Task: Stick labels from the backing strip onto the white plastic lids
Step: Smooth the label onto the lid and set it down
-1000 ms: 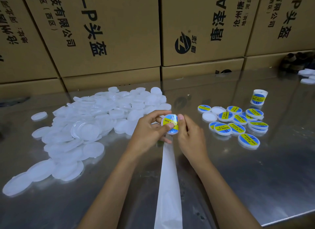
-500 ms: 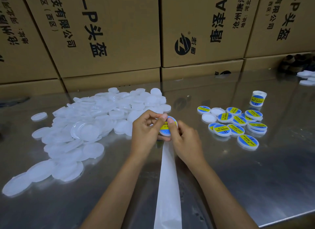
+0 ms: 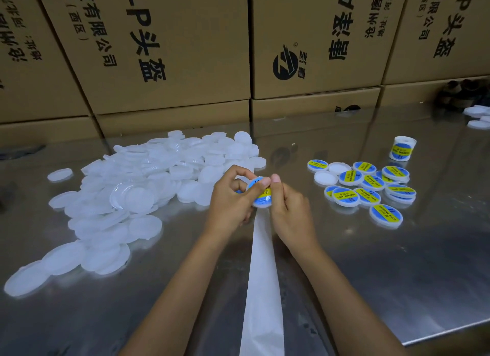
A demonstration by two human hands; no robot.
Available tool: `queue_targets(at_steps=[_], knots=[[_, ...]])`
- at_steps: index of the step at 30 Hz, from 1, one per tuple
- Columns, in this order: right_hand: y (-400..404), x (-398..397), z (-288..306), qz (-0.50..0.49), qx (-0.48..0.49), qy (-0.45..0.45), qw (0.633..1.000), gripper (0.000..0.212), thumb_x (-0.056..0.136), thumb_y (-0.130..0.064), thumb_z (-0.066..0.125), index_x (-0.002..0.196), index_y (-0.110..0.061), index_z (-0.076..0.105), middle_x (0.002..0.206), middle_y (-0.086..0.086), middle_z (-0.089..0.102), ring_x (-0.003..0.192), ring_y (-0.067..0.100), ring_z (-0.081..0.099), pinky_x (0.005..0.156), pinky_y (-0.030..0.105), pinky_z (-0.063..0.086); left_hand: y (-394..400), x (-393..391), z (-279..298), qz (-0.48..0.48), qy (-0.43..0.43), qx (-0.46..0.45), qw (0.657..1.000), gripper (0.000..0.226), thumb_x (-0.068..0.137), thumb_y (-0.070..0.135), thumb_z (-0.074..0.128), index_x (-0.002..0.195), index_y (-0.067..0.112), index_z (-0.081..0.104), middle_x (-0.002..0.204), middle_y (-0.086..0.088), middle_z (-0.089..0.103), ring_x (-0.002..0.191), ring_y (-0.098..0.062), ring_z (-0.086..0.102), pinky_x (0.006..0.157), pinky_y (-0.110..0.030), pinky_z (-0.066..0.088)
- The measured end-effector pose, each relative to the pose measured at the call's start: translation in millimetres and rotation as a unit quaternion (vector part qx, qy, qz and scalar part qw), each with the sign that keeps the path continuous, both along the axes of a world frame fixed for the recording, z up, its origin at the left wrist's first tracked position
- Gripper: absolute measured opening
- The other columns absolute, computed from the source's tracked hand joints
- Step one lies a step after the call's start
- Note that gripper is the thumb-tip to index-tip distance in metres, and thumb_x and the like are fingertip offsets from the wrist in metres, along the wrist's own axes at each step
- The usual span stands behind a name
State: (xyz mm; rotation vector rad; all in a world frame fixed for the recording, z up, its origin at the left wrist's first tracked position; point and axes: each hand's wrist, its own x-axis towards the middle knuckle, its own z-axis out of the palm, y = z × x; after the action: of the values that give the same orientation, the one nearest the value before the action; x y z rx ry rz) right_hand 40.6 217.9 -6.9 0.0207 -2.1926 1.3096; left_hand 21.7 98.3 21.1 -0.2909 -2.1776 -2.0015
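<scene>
On the steel table (image 3: 397,276), plain lids (image 3: 138,194) heap at 10 o'clock and labelled lids (image 3: 368,188) cluster at 2 o'clock, below cartons (image 3: 169,51) at 12. At centre, both hands pinch one lid (image 3: 261,200): left hand (image 3: 233,202) curled round its rim, right hand (image 3: 289,210) thumb pressing its label, backing strip (image 3: 262,289) trailing toward 6

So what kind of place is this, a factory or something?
Probably a small packing workshop or stockroom: printed cardboard cartons stacked behind a steel table, a heap of blank white lids, and a batch of labelled lids.
</scene>
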Motion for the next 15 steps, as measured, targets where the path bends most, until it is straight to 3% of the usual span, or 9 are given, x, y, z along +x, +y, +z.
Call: queue_targets(at_steps=[5,9,11,15], knots=[[-1.5,2.9,1.1,0.031,0.013,0.014,0.999,0.056,0.098,-0.060,0.028,0.096,-0.021,0.069,0.058,-0.011,0.052,0.062,0.015,0.052,0.061,0.039,0.044,-0.8,0.5,-0.3,0.027,-0.054,0.016,0.998,0.035,0.087,0.040,0.075,0.083,0.013,0.053,0.062,-0.004,0.052,0.035,-0.012,0.034,0.035,-0.018,0.025],[-1.3,3.2,-0.2,0.023,0.014,0.011,1.000,0.061,0.092,-0.072,0.034,0.064,-0.019,0.042,0.052,-0.010,0.045,0.052,0.013,0.040,0.051,0.030,0.033,-2.1,4.1,-1.9,0.018,-0.045,0.006,0.999,0.034,0.093,0.038,0.069,0.088,0.006,0.064,0.059,-0.003,0.056,0.035,-0.013,0.038,0.034,-0.020,0.030],[-2.9,3.5,0.0,0.022,0.012,0.002,1.000,0.065,0.087,-0.077,0.036,0.061,-0.017,0.031,0.049,-0.009,0.040,0.050,0.011,0.034,0.048,0.024,0.026,-3.0,4.3,-1.5,0.023,-0.032,0.006,0.999,0.030,0.097,0.035,0.065,0.089,0.006,0.071,0.050,-0.001,0.054,0.033,-0.014,0.040,0.033,-0.021,0.033],[-3.5,0.7,-2.6,0.015,0.002,-0.021,1.000,0.063,0.088,-0.071,0.044,0.060,-0.018,0.026,0.048,-0.008,0.034,0.050,0.011,0.030,0.050,0.028,0.025,-2.9,3.5,-1.9,0.037,-0.012,-0.032,0.999,0.028,0.101,0.031,0.058,0.089,0.010,0.073,0.047,-0.008,0.052,0.033,-0.017,0.042,0.036,-0.024,0.037]])
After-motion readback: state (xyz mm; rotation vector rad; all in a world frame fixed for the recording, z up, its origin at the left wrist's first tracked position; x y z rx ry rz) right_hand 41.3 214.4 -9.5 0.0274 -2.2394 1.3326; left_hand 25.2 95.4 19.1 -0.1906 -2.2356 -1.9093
